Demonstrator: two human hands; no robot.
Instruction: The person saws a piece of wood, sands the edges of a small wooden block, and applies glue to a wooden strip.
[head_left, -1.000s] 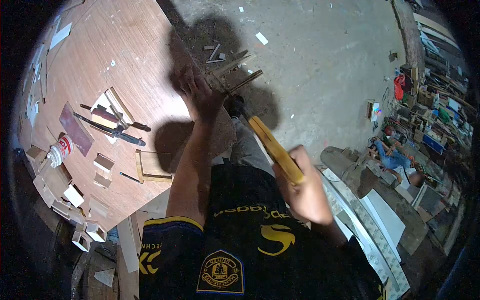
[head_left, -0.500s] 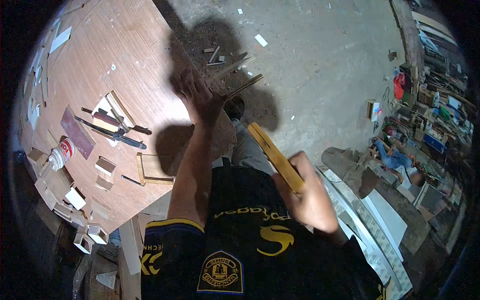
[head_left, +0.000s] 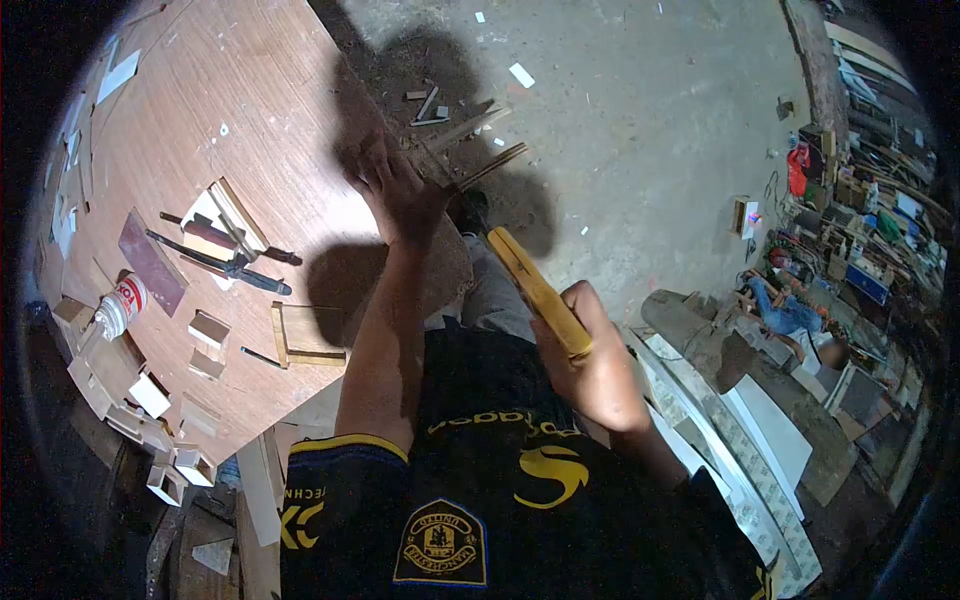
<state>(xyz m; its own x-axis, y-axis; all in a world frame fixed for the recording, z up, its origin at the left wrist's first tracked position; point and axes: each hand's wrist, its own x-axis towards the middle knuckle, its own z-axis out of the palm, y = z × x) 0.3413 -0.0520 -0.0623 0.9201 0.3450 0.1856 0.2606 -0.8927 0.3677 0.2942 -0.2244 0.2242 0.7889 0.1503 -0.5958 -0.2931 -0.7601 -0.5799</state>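
Observation:
My left hand rests at the edge of the wood-topped table, its fingers bent and partly in shadow. Thin wood strips stick out from beneath it, past the edge and over the floor; the hand appears closed on them. In front of my body, my right hand is wrapped around a long yellow bar-shaped tool. A dark slot or mark shows on the tool's face, and its far end points toward the strips, apart from them. Its exact kind cannot be made out.
Clamp-like black tools lie by wood pieces on the table. Near them are a maroon board, a white-and-red tub, a small wooden frame and several little boxes. Offcuts litter the floor. A person sits at right among clutter.
My right hand has drawn the yellow tool slightly back toward my body and to the left. My left hand and the wood strips have stayed nearly still.

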